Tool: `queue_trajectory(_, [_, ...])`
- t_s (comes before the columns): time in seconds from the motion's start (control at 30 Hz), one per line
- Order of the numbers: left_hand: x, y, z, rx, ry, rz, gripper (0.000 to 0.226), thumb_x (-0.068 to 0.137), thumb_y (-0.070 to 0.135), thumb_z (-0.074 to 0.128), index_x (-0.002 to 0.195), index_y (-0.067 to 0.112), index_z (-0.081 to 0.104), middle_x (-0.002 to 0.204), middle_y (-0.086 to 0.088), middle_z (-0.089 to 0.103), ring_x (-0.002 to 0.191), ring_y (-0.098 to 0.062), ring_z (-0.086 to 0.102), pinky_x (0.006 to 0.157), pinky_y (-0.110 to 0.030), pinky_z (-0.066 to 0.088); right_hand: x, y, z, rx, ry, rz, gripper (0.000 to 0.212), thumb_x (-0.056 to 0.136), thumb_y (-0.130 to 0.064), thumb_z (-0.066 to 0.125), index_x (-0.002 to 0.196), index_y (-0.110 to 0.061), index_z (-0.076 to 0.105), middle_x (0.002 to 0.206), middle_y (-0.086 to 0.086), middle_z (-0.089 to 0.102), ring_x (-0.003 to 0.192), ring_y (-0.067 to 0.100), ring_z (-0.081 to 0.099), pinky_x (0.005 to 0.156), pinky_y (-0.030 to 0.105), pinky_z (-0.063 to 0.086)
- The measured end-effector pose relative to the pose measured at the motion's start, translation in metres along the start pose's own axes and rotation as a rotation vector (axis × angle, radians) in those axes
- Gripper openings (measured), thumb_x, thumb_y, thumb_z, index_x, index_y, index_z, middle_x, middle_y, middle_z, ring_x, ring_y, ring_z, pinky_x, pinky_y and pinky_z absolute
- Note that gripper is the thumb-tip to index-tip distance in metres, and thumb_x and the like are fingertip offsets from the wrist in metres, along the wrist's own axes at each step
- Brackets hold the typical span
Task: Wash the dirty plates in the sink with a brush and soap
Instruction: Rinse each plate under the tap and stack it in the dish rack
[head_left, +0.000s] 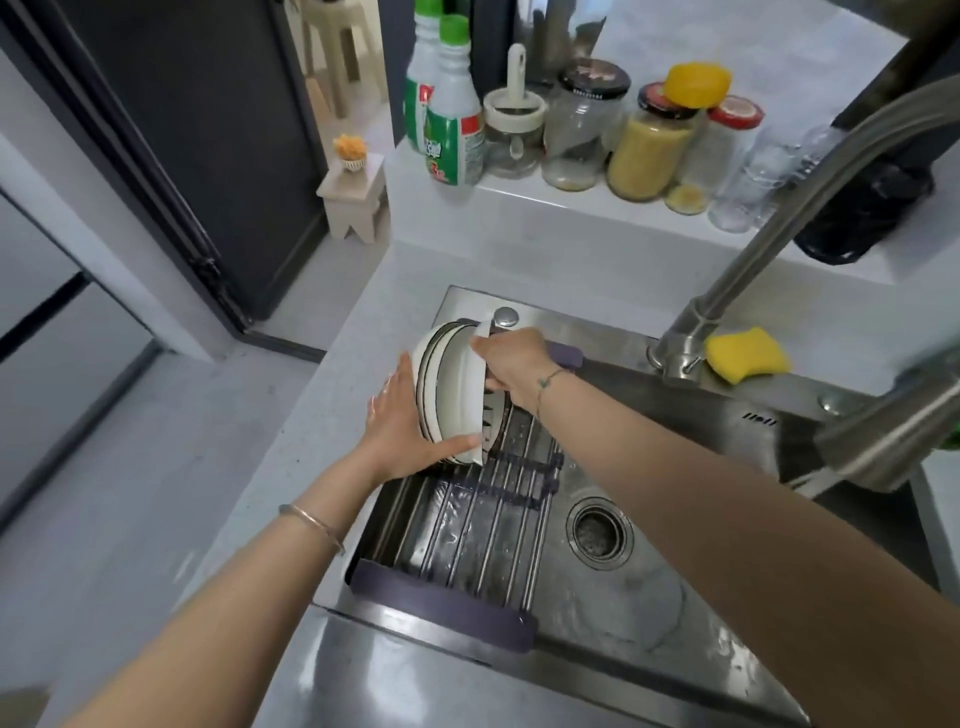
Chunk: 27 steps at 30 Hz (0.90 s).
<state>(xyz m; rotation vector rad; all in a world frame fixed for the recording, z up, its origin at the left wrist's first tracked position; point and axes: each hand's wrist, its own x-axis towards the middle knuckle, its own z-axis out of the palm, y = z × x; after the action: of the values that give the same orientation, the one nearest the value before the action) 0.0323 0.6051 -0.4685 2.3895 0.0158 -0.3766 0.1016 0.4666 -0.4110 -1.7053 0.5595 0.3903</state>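
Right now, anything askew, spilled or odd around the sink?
Two things. The plates stand on edge on the rack, held up by the left hand and right hand. On the shelf, a yellow lid sits tilted on a jar.

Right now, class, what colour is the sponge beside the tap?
Yellow; the sponge shows clearly in the head view.
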Motion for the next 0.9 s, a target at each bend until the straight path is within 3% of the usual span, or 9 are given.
queue_trajectory(0.1, [0.003,-0.002,0.006,0.016,0.05,0.017,0.141,0.064,0.065,0.076,0.151,0.012,-0.022,0.164,-0.005,-0.004,0.15,-0.025,-0.001,0.121,-0.048,0.002,0.006,0.004,0.013,-0.069,0.015,-0.07,0.024,0.084,-0.018,0.069,0.066,-0.014,0.054,0.071,0.009,0.057,0.074,0.027,0.065,0.08,0.047,0.057])
queue_trajectory(0.2, [0.007,-0.01,0.009,0.024,0.083,0.05,0.14,0.065,0.062,0.078,0.152,0.012,-0.019,0.163,-0.007,0.0,0.15,-0.026,0.002,0.121,-0.051,0.004,0.009,0.013,0.023,-0.055,0.051,-0.088,0.029,0.079,-0.021,0.075,0.059,-0.01,0.058,0.07,0.01,0.061,0.077,0.027,0.067,0.081,0.052,0.056])
queue_trajectory(0.3, [0.006,-0.014,0.009,0.065,0.075,0.073,0.137,0.068,0.056,0.08,0.152,0.012,-0.019,0.164,-0.006,-0.003,0.151,-0.027,-0.002,0.121,-0.049,-0.001,0.009,0.022,0.027,0.011,0.078,-0.075,0.025,0.075,-0.022,0.08,0.064,-0.005,0.066,0.083,0.013,0.071,0.086,0.031,0.07,0.081,0.047,0.057])
queue_trajectory(0.47, [0.007,-0.022,0.006,0.1,0.084,0.098,0.13,0.072,0.05,0.079,0.153,0.015,-0.017,0.164,-0.001,-0.005,0.151,-0.024,-0.006,0.12,-0.047,-0.004,0.008,0.03,0.038,0.184,0.035,-0.011,0.02,0.077,-0.013,0.08,0.067,-0.012,0.062,0.086,0.015,0.069,0.069,0.022,0.067,0.069,0.032,0.058])
queue_trajectory(0.53, [0.007,-0.023,0.008,0.089,0.086,0.095,0.13,0.072,0.048,0.079,0.153,0.015,-0.017,0.164,-0.002,-0.002,0.151,-0.024,-0.006,0.12,-0.046,-0.004,0.007,0.031,0.037,0.211,0.019,-0.023,0.017,0.077,-0.012,0.079,0.069,-0.011,0.064,0.087,0.016,0.07,0.073,0.023,0.068,0.067,0.03,0.059])
queue_trajectory(0.67, [0.006,-0.023,0.008,0.05,0.093,0.1,0.129,0.072,0.048,0.08,0.153,0.018,-0.015,0.164,-0.002,0.002,0.151,-0.024,-0.002,0.122,-0.047,0.001,-0.003,0.034,0.023,0.384,-0.12,0.046,0.014,0.083,-0.01,0.073,0.092,-0.001,0.065,0.093,0.015,0.068,0.084,0.022,0.066,0.06,0.019,0.058])
queue_trajectory(0.77, [-0.002,-0.016,0.008,-0.053,0.161,0.087,0.117,0.075,0.047,0.078,0.156,0.016,0.0,0.163,-0.001,0.01,0.151,-0.022,0.005,0.122,-0.047,0.008,-0.013,0.042,0.0,0.434,-0.178,0.081,0.022,0.084,-0.014,0.071,0.102,-0.003,0.065,0.093,0.007,0.069,0.083,0.016,0.067,0.067,0.02,0.057])
queue_trajectory(0.9, [-0.022,0.013,0.02,-0.109,0.37,0.193,0.09,0.081,0.044,0.074,0.151,0.014,0.027,0.158,-0.003,0.028,0.145,-0.02,0.022,0.12,-0.042,0.021,-0.036,0.065,-0.049,0.487,-0.171,0.086,0.032,0.086,-0.019,0.069,0.114,-0.006,0.063,0.108,0.007,0.069,0.089,0.015,0.069,0.072,0.019,0.055])
